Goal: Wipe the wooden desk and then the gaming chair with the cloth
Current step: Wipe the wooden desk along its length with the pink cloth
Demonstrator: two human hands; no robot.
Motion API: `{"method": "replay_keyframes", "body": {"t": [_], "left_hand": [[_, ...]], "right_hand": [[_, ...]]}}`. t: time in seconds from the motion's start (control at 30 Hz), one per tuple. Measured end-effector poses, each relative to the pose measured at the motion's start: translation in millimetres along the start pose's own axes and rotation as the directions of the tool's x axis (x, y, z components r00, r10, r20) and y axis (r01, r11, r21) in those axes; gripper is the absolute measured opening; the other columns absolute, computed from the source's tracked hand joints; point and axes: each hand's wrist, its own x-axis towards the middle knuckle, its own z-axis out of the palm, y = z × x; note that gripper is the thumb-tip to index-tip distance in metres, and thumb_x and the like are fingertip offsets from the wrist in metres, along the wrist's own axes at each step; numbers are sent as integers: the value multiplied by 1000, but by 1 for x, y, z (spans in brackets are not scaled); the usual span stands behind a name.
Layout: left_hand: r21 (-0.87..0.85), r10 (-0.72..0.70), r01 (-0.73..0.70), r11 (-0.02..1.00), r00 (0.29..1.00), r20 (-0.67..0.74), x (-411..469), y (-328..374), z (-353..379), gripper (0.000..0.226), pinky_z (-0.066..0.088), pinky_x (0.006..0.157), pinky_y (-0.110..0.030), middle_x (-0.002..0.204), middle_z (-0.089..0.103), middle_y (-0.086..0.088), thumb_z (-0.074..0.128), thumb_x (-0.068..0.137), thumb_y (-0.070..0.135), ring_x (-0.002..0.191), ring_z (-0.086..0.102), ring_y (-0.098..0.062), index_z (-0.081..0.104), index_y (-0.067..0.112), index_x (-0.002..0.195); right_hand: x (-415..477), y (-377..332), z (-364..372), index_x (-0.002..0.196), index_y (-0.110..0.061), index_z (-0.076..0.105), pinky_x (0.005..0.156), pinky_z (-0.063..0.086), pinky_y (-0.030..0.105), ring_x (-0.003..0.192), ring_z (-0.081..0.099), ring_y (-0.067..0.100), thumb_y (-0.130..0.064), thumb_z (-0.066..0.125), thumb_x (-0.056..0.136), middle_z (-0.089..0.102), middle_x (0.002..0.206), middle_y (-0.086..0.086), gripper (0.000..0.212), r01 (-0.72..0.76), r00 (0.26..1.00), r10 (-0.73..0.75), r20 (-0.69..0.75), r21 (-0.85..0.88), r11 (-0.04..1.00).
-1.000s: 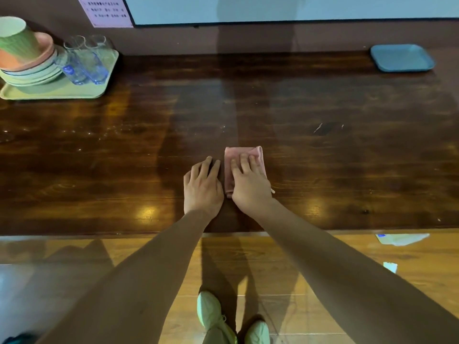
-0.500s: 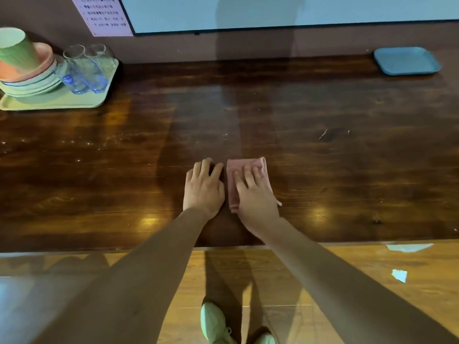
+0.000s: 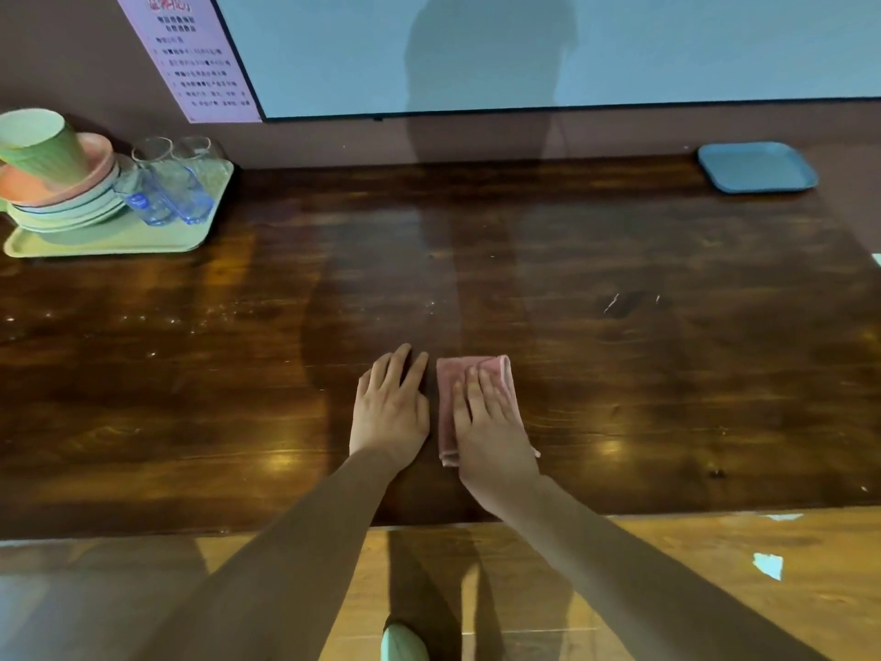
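Wooden desk (image 3: 619, 374) stretches bare beyond my fingertips; right hand (image 3: 491, 422) flat, pressing cloth (image 3: 476, 369); left hand (image 3: 388, 407) flat alongside.

Cloth (image 3: 469, 369), under the pressing right hand (image 3: 491, 422): pink, soft matt fabric, stitched hem. Desk (image 3: 619, 374), beneath it: dark-stained wood, glossy, grain visible, fine specks. Far left of the hand: clear glass tumblers (image 3: 176, 183) on a matt green tray (image 3: 119, 240). Far right: matt blue tray (image 3: 758, 167).
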Motion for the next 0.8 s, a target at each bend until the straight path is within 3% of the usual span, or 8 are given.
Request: {"method": "replay_keyframes", "body": {"t": [0.17,0.33,0.43,0.53,0.7,0.8], "left_hand": [[-67,9,-13,998,998,-61,2,-11,9,54,37,119,-44,159,43,0,36,101,34,145,37,-22,51,25,153],[-71,-10,7,997,999,-49,1,-8,5,55,38,118,-45,157,44,2,34,101,37,143,38,-21,51,26,153],[-17,-15,15,1000,999,-51,18,2,-8,46,50,100,-40,133,59,1,36,93,35,120,50,-21,65,22,127],[49,-20,18,999,999,32,52,12,-22,24,50,90,-38,114,58,2,47,90,30,105,53,-21,61,21,108],[13,2,-1,1000,994,-112,40,1,0,24,49,90,-40,113,57,1,51,94,23,103,51,-22,63,21,114],[2,14,-14,1000,987,-162,44,-4,9,24,50,89,-42,115,51,-1,55,94,26,103,49,-22,61,22,117]], "right_hand": [[79,18,-22,167,-11,-11,132,-1,47,160,-17,32,-36,53,108,-19,173,14,91,-4,1000,3,30,27,1000],[86,13,-22,166,-11,-12,124,-19,42,160,-18,33,-38,47,109,-18,173,16,86,-27,1000,27,2,47,999],[53,11,-13,162,-14,-18,121,-21,41,160,-18,32,-47,51,106,-17,173,15,95,6,1000,-6,-6,36,999],[35,16,-7,163,-14,-17,129,-12,45,160,-16,34,-48,54,105,-17,173,16,98,48,999,-48,18,-37,998],[76,22,-19,165,-15,-13,125,-13,40,161,-17,30,-51,62,101,-19,173,11,105,28,998,-29,62,14,999],[129,30,-41,168,-16,-4,129,-4,39,162,-12,27,-33,61,105,-14,175,9,93,-34,996,30,81,52,998]]}}
